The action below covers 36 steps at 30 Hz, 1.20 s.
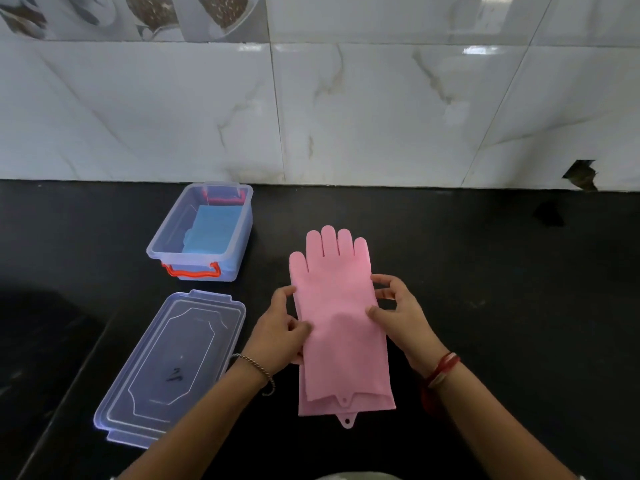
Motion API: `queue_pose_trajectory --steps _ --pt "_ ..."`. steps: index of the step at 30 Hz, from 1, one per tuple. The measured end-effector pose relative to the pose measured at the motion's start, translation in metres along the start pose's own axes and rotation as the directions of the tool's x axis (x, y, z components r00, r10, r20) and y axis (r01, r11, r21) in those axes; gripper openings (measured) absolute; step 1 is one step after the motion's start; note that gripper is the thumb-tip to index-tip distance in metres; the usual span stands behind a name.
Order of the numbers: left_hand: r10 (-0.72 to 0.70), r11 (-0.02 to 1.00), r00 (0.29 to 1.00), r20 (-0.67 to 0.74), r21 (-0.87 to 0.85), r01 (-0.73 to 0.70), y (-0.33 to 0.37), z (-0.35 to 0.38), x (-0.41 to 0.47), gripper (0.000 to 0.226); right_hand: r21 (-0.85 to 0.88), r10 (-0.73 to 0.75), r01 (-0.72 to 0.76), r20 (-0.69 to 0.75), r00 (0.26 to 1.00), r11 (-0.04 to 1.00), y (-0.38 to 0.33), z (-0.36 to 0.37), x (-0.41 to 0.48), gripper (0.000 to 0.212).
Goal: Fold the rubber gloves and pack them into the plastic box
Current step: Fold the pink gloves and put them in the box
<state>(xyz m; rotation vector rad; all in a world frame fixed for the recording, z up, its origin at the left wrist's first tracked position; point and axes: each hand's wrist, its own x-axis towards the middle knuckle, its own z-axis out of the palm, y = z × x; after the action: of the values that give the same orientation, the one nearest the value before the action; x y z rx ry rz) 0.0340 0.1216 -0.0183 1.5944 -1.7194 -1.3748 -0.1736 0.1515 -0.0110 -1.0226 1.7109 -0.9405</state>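
Observation:
Two pink rubber gloves (337, 306) lie stacked flat on the black counter, fingers pointing toward the wall and cuffs toward me. My left hand (282, 327) pinches the stack's left edge at mid-length. My right hand (398, 311) grips the right edge opposite it. The clear plastic box (239, 233) with orange handles stands open at the back left, with a folded blue item (209, 232) lying inside. Its clear lid (169, 368) rests flat on the counter in front of the box, left of my left forearm.
A white marble-tiled wall (346, 109) rises behind the black counter (502, 289). The counter's left edge runs diagonally at the lower left, close to the lid.

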Motion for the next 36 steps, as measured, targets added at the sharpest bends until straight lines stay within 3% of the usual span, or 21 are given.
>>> queue_pose_trajectory --steps 6,11,12,14,15,17,20,22,25,28,29,30,31,34,36 --pt "-0.089 0.988 0.993 0.071 0.133 0.079 -0.010 0.004 -0.006 0.064 -0.080 0.047 -0.048 -0.006 0.999 0.996 0.019 0.006 -0.008 0.043" --pt "0.051 0.903 0.994 0.101 0.420 -0.089 -0.013 0.005 -0.013 0.078 -0.396 -0.129 0.099 -0.050 0.990 0.913 0.018 0.007 -0.012 0.048" --pt "0.068 0.852 0.992 0.108 0.511 -0.114 -0.013 0.004 -0.015 0.077 -0.533 -0.205 0.142 -0.061 0.977 0.834 0.018 0.007 -0.016 0.049" --pt "0.081 0.730 0.985 0.155 0.663 -0.164 -0.011 -0.001 -0.019 0.067 -0.786 -0.424 0.229 -0.045 0.905 0.573 0.019 0.007 -0.023 0.040" --pt "0.096 0.681 0.977 0.188 0.704 -0.202 -0.010 -0.005 -0.021 0.058 -0.823 -0.505 0.279 -0.012 0.863 0.495 0.019 0.004 -0.027 0.032" --pt "0.177 0.623 0.950 0.258 0.718 -0.311 -0.008 -0.015 -0.025 0.039 -0.799 -0.563 0.396 0.088 0.822 0.452 0.016 -0.006 -0.030 0.021" --pt "0.301 0.461 0.854 0.424 0.720 -0.519 -0.012 -0.027 -0.023 0.034 -0.747 -0.528 0.601 0.400 0.749 0.285 0.022 -0.025 -0.027 0.028" --pt "0.297 0.347 0.798 0.524 0.719 -0.602 -0.014 -0.033 -0.017 0.038 -0.693 -0.446 0.706 0.590 0.673 0.148 0.026 -0.036 -0.025 0.032" --pt "0.279 0.341 0.758 0.590 0.677 -0.653 -0.015 -0.038 -0.008 0.036 -0.627 -0.356 0.773 0.703 0.615 0.098 0.027 -0.048 -0.025 0.032" --pt "0.332 0.357 0.719 0.610 0.624 -0.695 -0.020 -0.039 -0.003 0.035 -0.587 -0.395 0.800 0.769 0.502 -0.126 0.030 -0.051 -0.026 0.030" --pt "0.345 0.380 0.717 0.606 0.608 -0.696 -0.022 -0.040 -0.001 0.037 -0.587 -0.397 0.795 0.773 0.495 -0.153 0.032 -0.049 -0.027 0.031" --pt "0.346 0.413 0.726 0.595 0.598 -0.687 -0.023 -0.042 0.000 0.041 -0.592 -0.392 0.800 0.762 0.515 -0.099 0.035 -0.047 -0.027 0.030" --pt "0.334 0.448 0.742 0.581 0.595 -0.667 -0.023 -0.044 0.001 0.049 -0.612 -0.407 0.791 0.716 0.568 0.027 0.036 -0.043 -0.029 0.027" --pt "0.269 0.527 0.781 0.564 0.592 -0.609 -0.020 -0.048 0.001 0.077 -0.557 -0.397 0.572 0.413 0.820 0.602 0.034 -0.032 -0.026 0.016" --pt "0.213 0.628 0.814 0.540 0.563 -0.537 -0.014 -0.048 0.001 0.079 -0.435 -0.301 0.375 0.230 0.925 0.819 0.028 -0.025 -0.017 0.014"
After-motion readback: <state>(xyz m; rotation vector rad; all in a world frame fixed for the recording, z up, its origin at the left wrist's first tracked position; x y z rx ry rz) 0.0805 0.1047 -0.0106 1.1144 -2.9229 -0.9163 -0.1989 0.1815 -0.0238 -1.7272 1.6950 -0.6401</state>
